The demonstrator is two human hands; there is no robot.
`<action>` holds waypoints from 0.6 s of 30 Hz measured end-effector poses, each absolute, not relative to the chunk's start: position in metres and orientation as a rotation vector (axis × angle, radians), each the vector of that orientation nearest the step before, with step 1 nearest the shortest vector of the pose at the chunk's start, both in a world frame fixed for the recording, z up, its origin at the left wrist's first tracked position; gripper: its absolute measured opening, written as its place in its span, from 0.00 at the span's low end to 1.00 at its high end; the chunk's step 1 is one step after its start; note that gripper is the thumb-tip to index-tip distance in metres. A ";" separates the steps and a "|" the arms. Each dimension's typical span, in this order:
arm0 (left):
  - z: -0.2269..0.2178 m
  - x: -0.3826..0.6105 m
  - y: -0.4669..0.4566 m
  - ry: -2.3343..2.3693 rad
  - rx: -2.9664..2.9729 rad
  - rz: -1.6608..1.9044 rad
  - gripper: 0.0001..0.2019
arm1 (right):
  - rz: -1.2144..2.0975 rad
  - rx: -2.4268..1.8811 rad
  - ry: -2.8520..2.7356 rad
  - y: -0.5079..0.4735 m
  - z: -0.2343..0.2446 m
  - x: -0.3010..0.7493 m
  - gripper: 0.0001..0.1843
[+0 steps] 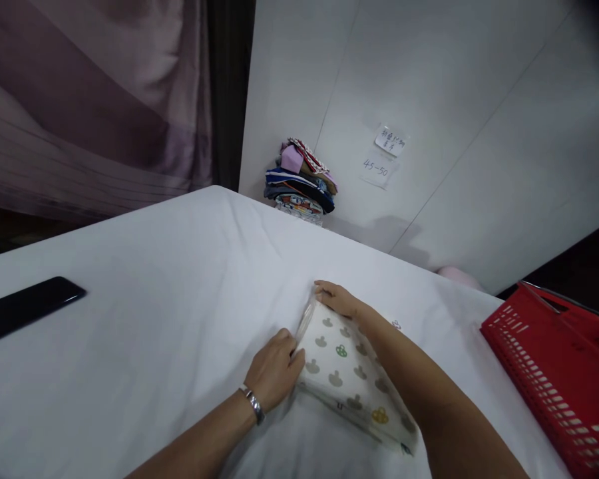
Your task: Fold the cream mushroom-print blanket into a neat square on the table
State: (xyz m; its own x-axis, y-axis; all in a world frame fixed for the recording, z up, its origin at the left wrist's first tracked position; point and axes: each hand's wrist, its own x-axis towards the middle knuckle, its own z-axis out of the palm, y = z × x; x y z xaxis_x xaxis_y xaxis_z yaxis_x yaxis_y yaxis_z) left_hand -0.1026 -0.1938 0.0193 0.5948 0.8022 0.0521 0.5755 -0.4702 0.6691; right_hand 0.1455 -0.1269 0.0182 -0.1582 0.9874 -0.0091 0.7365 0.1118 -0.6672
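Note:
A folded white cloth [349, 372] printed with small grey, green and yellow shapes lies on the white-covered table [154, 319]. My left hand [274, 369], with a metal bracelet at the wrist, is closed on the cloth's left edge, fingers tucked at the fold. My right hand [337, 299] rests on the cloth's far corner, fingers curled over the edge and pressing it down. My right forearm lies across the cloth's right side.
A stack of folded colourful clothes [300, 186] sits at the table's far edge against the white wall. A red plastic basket [559, 372] stands at the right. A black phone [24, 307] lies at the left. Paper notes [384, 156] are stuck on the wall.

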 end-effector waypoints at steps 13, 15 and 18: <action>0.025 -0.101 -0.195 1.188 2.312 0.371 0.22 | 0.650 -1.915 -1.689 -0.133 0.012 0.141 0.28; 0.025 -0.101 -0.195 1.206 2.325 0.342 0.22 | 0.649 -1.927 -1.667 -0.134 0.012 0.140 0.29; 0.027 -0.100 -0.194 1.209 2.338 0.316 0.22 | 0.649 -1.926 -1.654 -0.134 0.012 0.139 0.29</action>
